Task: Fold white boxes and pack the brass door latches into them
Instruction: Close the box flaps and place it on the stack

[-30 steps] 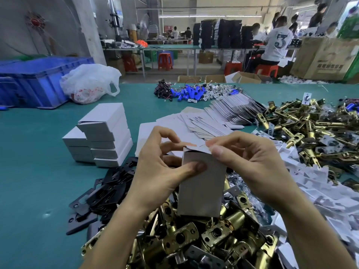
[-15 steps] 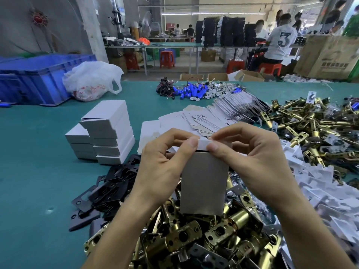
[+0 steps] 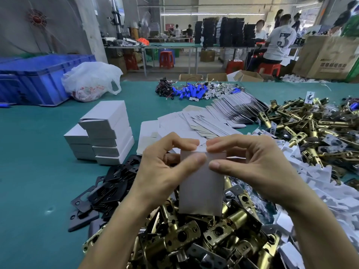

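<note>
An upright white box [image 3: 202, 189] stands in front of me above a pile of brass door latches [image 3: 194, 235]. My left hand [image 3: 163, 169] grips its upper left side, thumb on the front face and fingers curled over the top flap. My right hand [image 3: 250, 164] grips the upper right side the same way, fingertips pressing the flap down. More brass latches [image 3: 310, 129] lie heaped at the right. Flat unfolded white boxes [image 3: 204, 123] fan out behind my hands. A stack of folded white boxes [image 3: 104, 133] sits to the left.
Black strike plates [image 3: 104, 189] lie left of the latch pile. White card inserts [image 3: 320, 183] are scattered at the right. Blue cylinders with wires [image 3: 190, 92], a white plastic bag [image 3: 91, 80] and a blue crate [image 3: 38, 76] sit farther back on the green table [image 3: 29, 171]. People work at benches behind.
Both hands have closed the top flap down onto the box; my thumbs have shifted onto its front face near the top edge. The box stays upright in the same spot.
</note>
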Motion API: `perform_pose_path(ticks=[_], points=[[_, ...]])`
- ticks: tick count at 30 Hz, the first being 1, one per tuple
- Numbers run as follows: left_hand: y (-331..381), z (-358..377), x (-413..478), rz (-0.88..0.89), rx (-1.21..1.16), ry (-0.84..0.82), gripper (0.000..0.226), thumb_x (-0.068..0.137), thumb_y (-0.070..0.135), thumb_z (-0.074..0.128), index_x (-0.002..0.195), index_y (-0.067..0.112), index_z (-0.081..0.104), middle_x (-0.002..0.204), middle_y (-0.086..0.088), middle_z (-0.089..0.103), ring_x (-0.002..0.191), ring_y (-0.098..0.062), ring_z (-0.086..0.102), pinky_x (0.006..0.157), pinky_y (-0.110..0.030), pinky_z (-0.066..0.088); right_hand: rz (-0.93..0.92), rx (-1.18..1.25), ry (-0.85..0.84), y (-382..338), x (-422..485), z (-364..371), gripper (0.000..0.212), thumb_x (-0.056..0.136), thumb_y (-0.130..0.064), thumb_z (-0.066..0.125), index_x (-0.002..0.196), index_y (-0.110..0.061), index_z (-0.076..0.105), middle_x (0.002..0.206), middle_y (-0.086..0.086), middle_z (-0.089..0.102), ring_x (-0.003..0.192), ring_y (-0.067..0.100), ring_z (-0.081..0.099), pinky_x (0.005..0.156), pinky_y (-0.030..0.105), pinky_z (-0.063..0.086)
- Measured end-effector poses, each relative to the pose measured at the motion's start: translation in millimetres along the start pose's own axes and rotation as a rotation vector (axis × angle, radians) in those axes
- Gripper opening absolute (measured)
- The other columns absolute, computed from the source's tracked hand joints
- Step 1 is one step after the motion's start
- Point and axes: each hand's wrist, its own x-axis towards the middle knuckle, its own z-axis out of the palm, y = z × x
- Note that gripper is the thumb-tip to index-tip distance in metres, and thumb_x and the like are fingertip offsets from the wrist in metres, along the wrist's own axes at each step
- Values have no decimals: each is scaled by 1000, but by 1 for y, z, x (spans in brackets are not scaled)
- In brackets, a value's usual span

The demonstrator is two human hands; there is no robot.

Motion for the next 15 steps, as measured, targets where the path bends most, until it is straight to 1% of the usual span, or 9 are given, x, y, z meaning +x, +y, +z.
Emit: perform_pose_path(ticks=[2,3,4,6,7,9,11,13,15], points=[[-4,-2,0,-11,14,-28,27,63,37,85,83,29,68,117,2,74,88,-26,77,72,-48,63,17,10,-15,1,0,-1,23,65,-20,79,89,-20,78,100,1,76,86,17,74,73,26,60],[-6,-3,0,-7,17,-35,29,62,35,86,83,29,68,117,2,73,88,-25,77,73,-49,64,27,10,-16,1,1,-2,25,66,-21,79,90,-21,78,99,3,76,85,17,74,73,28,60],[-7,-3,0,0,14,-36,29,63,34,87,83,29,67,116,2,74,88,-25,77,72,-50,63,40,10,-17,1,1,-1,26,66,-22,79,92,-24,78,99,7,76,86,19,74,74,34,62],[-8,-5,0,5,11,-48,28,66,33,86,87,28,68,110,0,74,87,-25,76,72,-53,63,72,20,-45,0,1,0,25,71,-24,77,95,-27,76,99,13,75,89,30,74,81,53,59],[-8,-5,1,2,21,-71,28,69,33,85,92,28,69,106,-3,75,88,-26,76,71,-56,62,86,25,-68,0,1,1,24,75,-22,76,97,-28,74,100,12,75,91,35,73,84,59,53],[-8,-3,0,2,69,-127,29,77,29,83,103,31,71,105,-4,75,93,-27,75,73,-57,62,110,5,-79,1,0,1,24,80,-16,75,99,-30,71,105,0,74,93,40,71,87,63,49],[-7,-2,1,18,88,-129,29,80,26,82,106,33,71,107,1,75,97,-23,74,73,-49,64,120,17,-57,1,0,1,25,77,-18,75,98,-30,71,107,-2,72,89,43,71,86,64,49],[-7,0,1,52,104,-91,25,77,34,81,100,34,72,107,8,74,96,-18,73,70,-45,64,106,53,-54,0,1,3,25,74,-22,75,98,-28,72,97,16,73,87,52,67,84,68,47],[-6,1,1,69,153,-51,22,75,41,76,95,34,71,106,11,72,94,-17,72,70,-52,62,103,65,-52,1,2,4,26,73,-25,75,99,-26,74,92,38,66,88,60,61,83,74,44]])
